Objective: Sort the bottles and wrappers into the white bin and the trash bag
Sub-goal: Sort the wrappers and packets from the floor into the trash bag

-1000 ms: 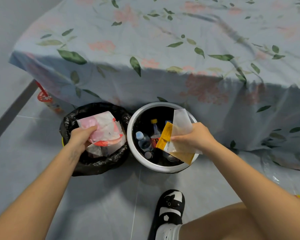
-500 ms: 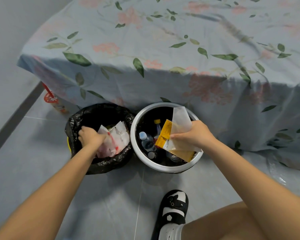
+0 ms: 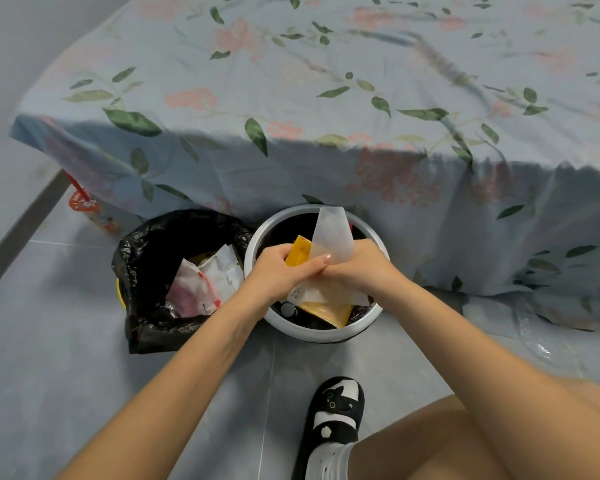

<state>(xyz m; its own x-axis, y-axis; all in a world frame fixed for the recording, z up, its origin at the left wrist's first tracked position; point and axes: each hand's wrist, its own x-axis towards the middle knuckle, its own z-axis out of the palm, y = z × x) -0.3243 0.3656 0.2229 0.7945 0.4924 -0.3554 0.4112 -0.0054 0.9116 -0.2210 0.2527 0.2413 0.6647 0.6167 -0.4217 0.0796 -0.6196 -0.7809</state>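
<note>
Both my hands, left and right, pinch the wrappers over the white bin. Thin, limp, likely slippery film; I'd grip mid-sheet. Trash bag sits left of the bin.

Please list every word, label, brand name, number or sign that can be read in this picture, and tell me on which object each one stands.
No text can be read with certainty.
Yellow wrapper: small dark print, too blurred to read.
Pink and white wrapper in the black trash bag: printing shows, no legible words.
Red and white object under the tablecloth: white marks, unreadable.
Black shoe: only a picture, no words.
</note>
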